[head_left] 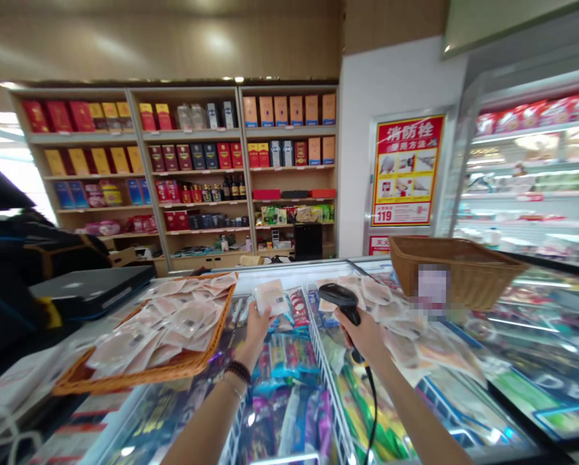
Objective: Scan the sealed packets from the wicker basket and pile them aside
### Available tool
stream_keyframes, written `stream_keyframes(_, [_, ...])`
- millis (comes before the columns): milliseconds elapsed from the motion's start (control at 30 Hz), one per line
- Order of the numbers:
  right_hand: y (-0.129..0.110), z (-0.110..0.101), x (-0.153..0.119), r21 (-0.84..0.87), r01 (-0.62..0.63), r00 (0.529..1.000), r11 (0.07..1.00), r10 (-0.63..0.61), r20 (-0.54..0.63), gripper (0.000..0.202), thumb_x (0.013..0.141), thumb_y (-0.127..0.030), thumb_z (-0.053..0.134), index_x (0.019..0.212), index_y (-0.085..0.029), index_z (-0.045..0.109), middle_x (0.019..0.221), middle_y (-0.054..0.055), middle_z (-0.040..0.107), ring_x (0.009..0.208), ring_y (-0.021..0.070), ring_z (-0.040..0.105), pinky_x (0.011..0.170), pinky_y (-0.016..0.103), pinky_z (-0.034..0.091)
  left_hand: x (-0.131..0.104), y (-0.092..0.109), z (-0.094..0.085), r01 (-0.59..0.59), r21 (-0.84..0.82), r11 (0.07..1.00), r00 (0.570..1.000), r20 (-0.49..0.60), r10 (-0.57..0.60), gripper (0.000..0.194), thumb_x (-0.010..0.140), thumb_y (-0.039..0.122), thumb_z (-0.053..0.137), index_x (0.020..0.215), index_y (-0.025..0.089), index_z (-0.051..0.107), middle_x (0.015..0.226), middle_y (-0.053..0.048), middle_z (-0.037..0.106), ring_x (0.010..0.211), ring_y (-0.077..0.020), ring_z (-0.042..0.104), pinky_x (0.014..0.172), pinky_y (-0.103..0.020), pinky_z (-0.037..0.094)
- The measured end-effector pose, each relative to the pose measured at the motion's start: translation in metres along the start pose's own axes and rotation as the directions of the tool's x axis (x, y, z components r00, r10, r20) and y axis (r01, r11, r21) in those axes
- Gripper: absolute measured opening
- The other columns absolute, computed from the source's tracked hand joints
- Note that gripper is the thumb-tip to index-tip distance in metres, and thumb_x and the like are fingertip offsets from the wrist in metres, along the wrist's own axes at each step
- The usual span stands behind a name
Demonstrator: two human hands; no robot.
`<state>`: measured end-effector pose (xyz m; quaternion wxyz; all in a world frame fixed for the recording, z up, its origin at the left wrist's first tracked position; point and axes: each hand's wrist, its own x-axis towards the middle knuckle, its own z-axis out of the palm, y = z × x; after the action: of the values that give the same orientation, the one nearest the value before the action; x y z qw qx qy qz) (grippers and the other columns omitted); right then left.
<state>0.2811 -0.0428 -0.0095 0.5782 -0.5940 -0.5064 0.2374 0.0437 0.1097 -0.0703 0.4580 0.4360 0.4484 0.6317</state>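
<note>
Both hands are working over a glass-topped chest freezer (318, 268). My left fingers (265, 315) are grasping a flat, square, clear plastic packet with a pale insert (270, 296) by its lower edge; a small dark printed mark is showing near its right side. The packet is tilting towards me, over the freezer, between the tray and the scanner. A dark beaded bracelet (238, 371) is circling my left wrist.

My right fingers (341, 316) are clenching round the handle of a black handheld scanner with a rounded head (338, 296). The head is pointing leftward, to the right of the packet and apart from it. A black cable (373, 400) is hanging from the scanner and curving down beside my right forearm.

To the left, a shallow orange-brown wicker tray (166, 372) is holding a loose heap of similar clear packets with pale inserts (187, 323). More flat, clear and pale packets (406, 336) are lying spread to the right of the scanner. Beyond them a deep tan woven basket (493, 284) is standing on the right. Under the glass, brightly coloured wrapped goods (289, 355) are lying on both sides of a white wire divider (324, 371).
</note>
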Motion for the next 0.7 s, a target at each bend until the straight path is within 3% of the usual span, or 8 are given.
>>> stream_keyframes(233, [0.011, -0.102, 0.012, -0.087, -0.05, 0.973, 0.995, 0.029, -0.231, 0.041, 0.073, -0.065, 0.06, 0.062, -0.027, 0.049, 0.039, -0.003, 0.05, 0.033, 0.0143, 0.048, 0.038, 0.027, 0.037, -0.007, 0.007, 0.098, 0.077, -0.145, 0.986, 0.983, 0.175, -0.051, 0.038, 0.086, 0.012, 0.072, 0.119, 0.02, 0.055, 0.108, -0.008, 0.071, 0.089, -0.0162, 0.075, 0.081, -0.031, 0.066])
stream_keyframes(433, [0.021, -0.159, 0.004, -0.179, -0.128, 0.929, 0.975, 0.056, -0.365, 0.041, 0.071, -0.066, 0.059, 0.06, -0.028, 0.049, 0.038, -0.001, 0.052, 0.034, 0.0164, 0.051, 0.04, 0.029, 0.04, -0.026, 0.011, 0.184, 0.033, -0.12, 0.992, 0.938, 0.346, 0.011, 0.048, 0.084, 0.012, 0.068, 0.131, 0.018, 0.057, 0.12, -0.013, 0.071, 0.095, -0.0183, 0.073, 0.077, -0.027, 0.063])
stream_keyframes(500, [0.023, -0.168, -0.002, -0.199, -0.143, 0.92, 0.969, 0.056, -0.387, 0.042, 0.071, -0.067, 0.057, 0.059, -0.028, 0.049, 0.037, 0.0, 0.053, 0.035, 0.0169, 0.052, 0.042, 0.03, 0.041, -0.032, 0.011, 0.205, -0.001, -0.096, 0.995, 0.89, 0.453, 0.045, 0.053, 0.084, 0.013, 0.067, 0.136, 0.019, 0.058, 0.123, -0.013, 0.071, 0.097, -0.0194, 0.072, 0.077, -0.028, 0.062])
stream_keyframes(600, [0.026, -0.174, -0.01, -0.223, -0.148, 0.921, 0.964, 0.053, -0.385, 0.042, 0.071, -0.068, 0.056, 0.058, -0.028, 0.049, 0.037, 0.0, 0.053, 0.035, 0.0169, 0.052, 0.043, 0.031, 0.043, -0.039, 0.008, 0.223, -0.086, 0.022, 0.996, 0.757, 0.651, 0.051, 0.062, 0.08, 0.012, 0.067, 0.141, 0.018, 0.059, 0.116, -0.011, 0.074, 0.093, -0.0204, 0.072, 0.082, -0.034, 0.062])
stream_keyframes(633, [0.028, -0.174, -0.012, -0.233, -0.15, 0.923, 0.961, 0.052, -0.381, 0.042, 0.071, -0.068, 0.055, 0.058, -0.028, 0.049, 0.037, 0.0, 0.053, 0.035, 0.0171, 0.052, 0.044, 0.031, 0.043, -0.04, 0.007, 0.225, -0.151, 0.1, 0.983, 0.718, 0.695, 0.039, 0.065, 0.077, 0.01, 0.067, 0.142, 0.017, 0.06, 0.112, -0.011, 0.075, 0.091, -0.021, 0.072, 0.084, -0.037, 0.062])
stream_keyframes(700, [0.031, -0.173, -0.014, -0.249, -0.156, 0.924, 0.956, 0.052, -0.379, 0.042, 0.072, -0.068, 0.055, 0.059, -0.028, 0.05, 0.038, 0.0, 0.053, 0.035, 0.0176, 0.052, 0.044, 0.032, 0.043, -0.041, 0.005, 0.223, -0.333, 0.242, 0.912, 0.684, 0.727, 0.057, 0.069, 0.071, 0.007, 0.069, 0.139, 0.015, 0.063, 0.112, -0.012, 0.074, 0.094, -0.0238, 0.071, 0.093, -0.043, 0.06])
